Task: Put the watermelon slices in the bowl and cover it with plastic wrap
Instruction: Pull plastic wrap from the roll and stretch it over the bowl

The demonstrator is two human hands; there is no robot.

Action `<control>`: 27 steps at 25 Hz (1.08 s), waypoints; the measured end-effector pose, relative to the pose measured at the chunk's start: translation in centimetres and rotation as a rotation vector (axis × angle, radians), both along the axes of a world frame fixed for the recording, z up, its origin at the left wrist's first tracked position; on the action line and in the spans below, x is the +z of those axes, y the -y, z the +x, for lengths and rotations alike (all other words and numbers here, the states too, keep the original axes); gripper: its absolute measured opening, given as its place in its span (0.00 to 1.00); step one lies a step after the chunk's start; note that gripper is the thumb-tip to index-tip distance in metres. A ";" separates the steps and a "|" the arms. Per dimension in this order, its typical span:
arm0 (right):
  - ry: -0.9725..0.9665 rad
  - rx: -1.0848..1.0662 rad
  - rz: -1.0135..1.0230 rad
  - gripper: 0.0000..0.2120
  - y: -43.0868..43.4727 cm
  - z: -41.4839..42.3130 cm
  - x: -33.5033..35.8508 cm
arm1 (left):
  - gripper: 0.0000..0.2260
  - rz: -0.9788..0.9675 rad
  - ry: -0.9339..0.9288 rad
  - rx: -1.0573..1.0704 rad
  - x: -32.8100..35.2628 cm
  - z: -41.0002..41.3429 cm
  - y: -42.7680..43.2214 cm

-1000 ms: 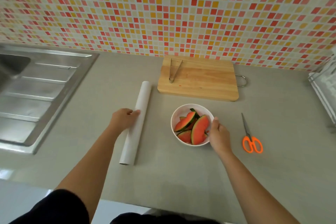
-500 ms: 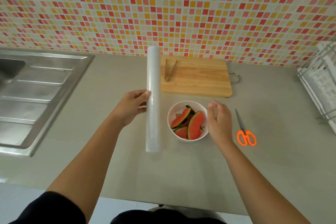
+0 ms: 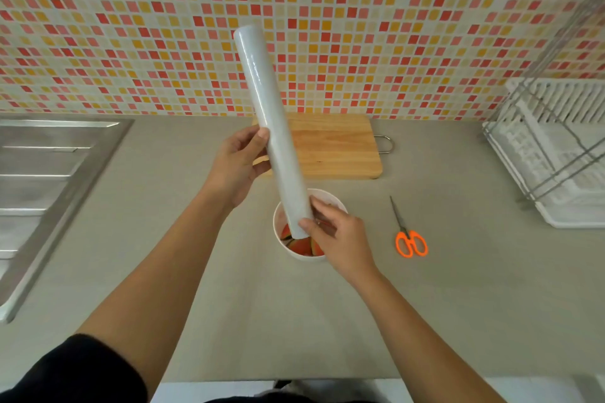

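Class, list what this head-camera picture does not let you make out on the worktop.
Slices: head view, mostly behind the roll and right hand; number unclear.
Bowl: right rim under the right hand.
Board: left end behind the roll.
Sink, rack: cut off by the left and right frame edges.
Roll: its loose edge is too fine to see.

A glossy plastic wrap roll (image 3: 271,127), a smooth wooden board (image 3: 334,147), a brushed metal sink (image 3: 49,180) and a matt bench (image 3: 262,321) are seen.
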State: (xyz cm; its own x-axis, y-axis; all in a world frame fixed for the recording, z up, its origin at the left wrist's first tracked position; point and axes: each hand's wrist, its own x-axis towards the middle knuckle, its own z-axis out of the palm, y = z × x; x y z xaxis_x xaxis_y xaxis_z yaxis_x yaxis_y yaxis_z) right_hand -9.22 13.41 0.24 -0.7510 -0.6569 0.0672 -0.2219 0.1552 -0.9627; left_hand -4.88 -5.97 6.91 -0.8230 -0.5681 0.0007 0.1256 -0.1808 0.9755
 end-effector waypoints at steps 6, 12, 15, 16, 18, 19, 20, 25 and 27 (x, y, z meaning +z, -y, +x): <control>0.072 -0.160 -0.113 0.12 -0.2 0.3 0.5 | 0.15 0.007 -0.015 0.019 -0.1 -0.2 -0.7; 0.136 -0.147 -0.104 0.10 -0.6 -0.1 0.6 | 0.11 0.025 -0.026 -0.027 -0.6 0.0 -1.3; 0.108 -0.125 -0.047 0.10 -0.5 0.0 0.5 | 0.11 0.027 -0.035 -0.042 -0.9 0.1 -1.4; 0.130 -0.111 -0.050 0.11 -0.4 0.0 0.5 | 0.11 0.025 -0.034 -0.047 -0.8 0.1 -1.3; 0.187 -0.073 -0.066 0.12 -0.4 0.1 0.6 | 0.12 0.013 -0.028 -0.050 -0.8 0.1 -1.1; 0.212 -0.056 -0.076 0.12 -0.5 0.0 0.7 | 0.12 0.008 -0.026 -0.045 -0.7 0.1 -1.1; 0.240 -0.043 -0.094 0.12 -0.5 0.0 0.9 | 0.12 0.007 -0.025 -0.038 -0.7 0.2 -1.0; 0.212 -0.031 -0.124 0.13 -0.7 0.1 1.7 | 0.14 0.002 -0.033 -0.007 -0.4 -0.1 -1.6; 0.138 -0.061 -0.099 0.13 -0.6 0.1 1.6 | 0.15 -0.021 -0.021 -0.003 -0.2 -0.3 -1.8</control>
